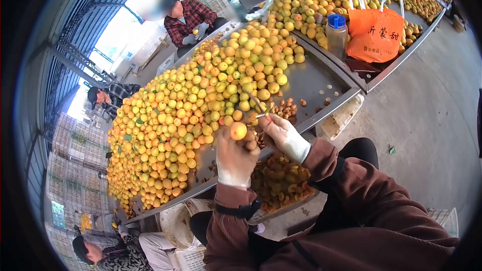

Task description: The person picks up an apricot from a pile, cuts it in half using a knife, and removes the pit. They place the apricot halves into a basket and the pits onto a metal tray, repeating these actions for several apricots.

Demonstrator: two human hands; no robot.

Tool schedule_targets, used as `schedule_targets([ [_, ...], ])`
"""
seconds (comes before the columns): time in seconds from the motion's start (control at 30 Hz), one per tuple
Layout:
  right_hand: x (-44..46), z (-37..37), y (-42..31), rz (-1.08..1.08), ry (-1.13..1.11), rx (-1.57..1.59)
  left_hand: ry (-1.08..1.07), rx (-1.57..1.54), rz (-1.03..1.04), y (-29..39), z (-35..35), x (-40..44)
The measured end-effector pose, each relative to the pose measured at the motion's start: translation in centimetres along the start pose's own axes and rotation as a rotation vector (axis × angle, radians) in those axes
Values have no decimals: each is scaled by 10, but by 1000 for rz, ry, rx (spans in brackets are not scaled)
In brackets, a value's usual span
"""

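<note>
My left hand point(234, 158), in a pale glove, is closed around a yellow-orange apricot point(238, 131) at the table's near edge. To its right my right hand point(282, 134), also gloved, pinches a thin tool point(261, 115) with a pale tip near the fingers; its exact shape is hard to make out. The two hands are close together. Beyond them a large heap of apricots point(173, 115) covers the metal table point(321, 78). Brown pits point(284, 109) lie on the metal just past my right hand. Below the hands, a container holds split apricots point(281, 180).
An orange bag point(372, 35) and a blue-lidded bottle point(336, 37) stand at the upper right. Across the table sits a person in a red checked shirt point(193, 20); another person point(113, 95) is at the left, another point(110, 251) at the lower left. A white bucket point(175, 226) stands below.
</note>
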State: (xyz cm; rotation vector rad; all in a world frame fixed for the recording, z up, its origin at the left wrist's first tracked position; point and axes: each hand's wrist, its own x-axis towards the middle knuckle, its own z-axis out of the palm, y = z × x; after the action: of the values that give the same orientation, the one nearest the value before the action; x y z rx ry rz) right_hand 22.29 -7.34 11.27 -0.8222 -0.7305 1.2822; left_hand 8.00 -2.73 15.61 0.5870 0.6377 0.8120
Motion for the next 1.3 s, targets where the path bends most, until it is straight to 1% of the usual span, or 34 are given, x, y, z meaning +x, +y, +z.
schedule_targets([
  [0.1,-12,24,-10,85,-32,15,-14,-37,-33,-4,-10,-14],
  [0.13,-11,19,3,80,-98,23,32,-14,-9,-5,-14,-19],
  [0.17,-8,18,17,67,-98,-33,34,-17,13,-7,-27,-19],
  [0.2,-5,14,27,15,-73,-346,31,-3,-36,-6,-46,-19],
  [0.23,-2,13,46,-119,-103,-392,50,41,-68,-2,-51,-22],
  [0.27,-3,16,55,-119,-118,-336,80,56,-92,2,-60,-23],
  [0.3,-4,16,60,-104,-137,-415,145,74,-76,3,-70,-21],
  [0.33,0,17,67,-45,-165,-453,179,111,-54,6,-69,-24],
  [0.37,0,16,81,-98,-201,-344,169,98,-82,8,-88,-18],
  [0.4,2,18,79,-60,-224,-398,90,234,-11,8,-98,-16],
  [0.43,0,23,77,-103,-215,-381,20,368,61,9,-105,-14],
  [0.5,7,33,69,98,-184,-428,30,203,-61,15,-117,-7],
  [0.53,10,35,78,104,-172,-435,77,115,-110,15,-122,-5],
  [0.57,11,36,88,62,-157,-415,73,107,-123,13,-126,-4],
  [0.6,13,39,92,22,-143,-395,74,204,-39,9,-128,-5],
  [0.63,16,40,93,33,-131,-407,72,298,48,5,-132,-2],
  [0.67,18,43,92,90,-153,-464,82,38,-137,7,-140,4],
  [0.7,20,46,90,148,-186,-521,84,20,-143,3,-140,7],
  [0.73,21,45,89,153,-242,-570,54,3,-94,-1,-138,6],
  [0.77,22,49,85,156,-246,-568,24,-4,-46,-1,-137,6],
  [0.8,21,55,79,134,-235,-496,-97,187,131,-1,-144,4],
  [0.83,21,59,77,115,-222,-422,-90,190,124,7,-134,0],
  [0.87,24,61,79,184,-190,-387,-113,135,74,15,-122,-6],
  [0.93,26,62,84,193,-185,-397,-143,74,34,20,-117,-2],
  [1.0,25,64,83,208,-178,-405,12,-157,-38,13,-130,3],
  [1.03,25,67,79,181,-183,-349,18,-162,-39,10,-135,4],
  [1.1,22,69,82,166,-199,-283,-98,-35,24,8,-144,-1],
  [1.13,23,65,86,151,-184,-350,-90,-35,31,9,-145,0],
  [1.17,28,63,91,136,-183,-422,-55,-73,-16,10,-145,1],
  [1.2,30,59,106,82,-154,-380,-23,-109,-75,11,-142,2],
  [1.23,31,57,111,91,-158,-378,-13,-113,-75,15,-134,1],
  [1.3,30,55,117,92,-112,-323,57,-52,-13,21,-118,-5],
])
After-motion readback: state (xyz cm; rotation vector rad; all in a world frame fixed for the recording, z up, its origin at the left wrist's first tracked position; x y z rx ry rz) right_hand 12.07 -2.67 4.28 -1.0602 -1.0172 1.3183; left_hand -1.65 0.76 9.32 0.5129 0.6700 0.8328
